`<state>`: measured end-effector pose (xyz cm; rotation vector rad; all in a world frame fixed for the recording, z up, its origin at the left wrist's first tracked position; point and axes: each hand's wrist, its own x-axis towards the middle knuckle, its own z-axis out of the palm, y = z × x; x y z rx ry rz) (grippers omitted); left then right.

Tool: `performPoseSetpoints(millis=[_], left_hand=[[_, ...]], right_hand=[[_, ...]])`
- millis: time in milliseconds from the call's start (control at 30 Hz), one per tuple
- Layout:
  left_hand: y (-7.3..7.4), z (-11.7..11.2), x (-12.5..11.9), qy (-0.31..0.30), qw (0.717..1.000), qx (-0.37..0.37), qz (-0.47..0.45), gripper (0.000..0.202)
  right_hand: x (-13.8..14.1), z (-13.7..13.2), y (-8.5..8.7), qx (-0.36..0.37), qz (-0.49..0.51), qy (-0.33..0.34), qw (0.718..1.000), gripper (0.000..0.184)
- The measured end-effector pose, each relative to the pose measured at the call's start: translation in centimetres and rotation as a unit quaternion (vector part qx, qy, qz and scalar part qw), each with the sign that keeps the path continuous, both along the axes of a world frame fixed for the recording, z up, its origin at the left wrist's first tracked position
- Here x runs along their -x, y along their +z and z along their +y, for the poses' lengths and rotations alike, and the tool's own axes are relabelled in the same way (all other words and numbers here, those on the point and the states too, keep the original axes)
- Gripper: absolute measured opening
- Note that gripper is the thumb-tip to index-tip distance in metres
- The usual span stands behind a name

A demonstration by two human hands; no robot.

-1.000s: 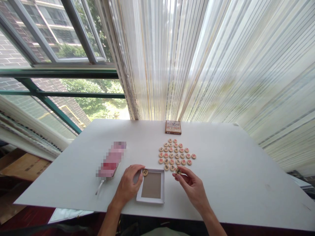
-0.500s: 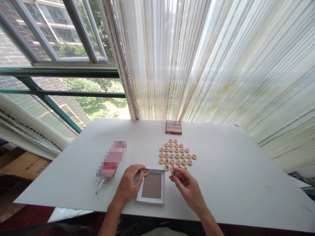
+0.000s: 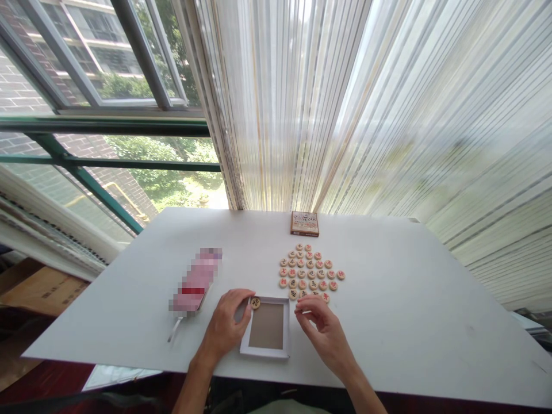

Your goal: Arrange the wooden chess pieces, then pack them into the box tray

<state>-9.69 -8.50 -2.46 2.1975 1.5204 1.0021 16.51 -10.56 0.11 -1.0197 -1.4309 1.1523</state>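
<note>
Since a moment ago my right hand [image 3: 321, 330] has slid left to the edge of the tray [image 3: 266, 352], fingers pinched, perhaps around a game piece. My left hand [image 3: 224, 328] holds the tray's left side; loose pieces [image 3: 310, 270] lie beyond on the desk [image 3: 409, 299].

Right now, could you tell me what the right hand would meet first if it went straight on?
Probably the right rim of the white tray: the right hand points left towards it, though its height is unclear.
</note>
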Motion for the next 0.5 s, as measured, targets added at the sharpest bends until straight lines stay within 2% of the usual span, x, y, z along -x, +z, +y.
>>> performPoseSetpoints(millis=[200,500], left_hand=[[0.0,0.1,0.1,0.008,1.0,0.011,-0.011,0.026],[0.5,0.9,-0.5,0.013,0.999,0.038,0.018,0.031]], right_hand=[[0.3,0.0,-0.6,0.035,0.03,-0.005,0.999,0.019],[0.5,-0.5,-1.6,0.058,0.032,0.004,0.998,0.02]])
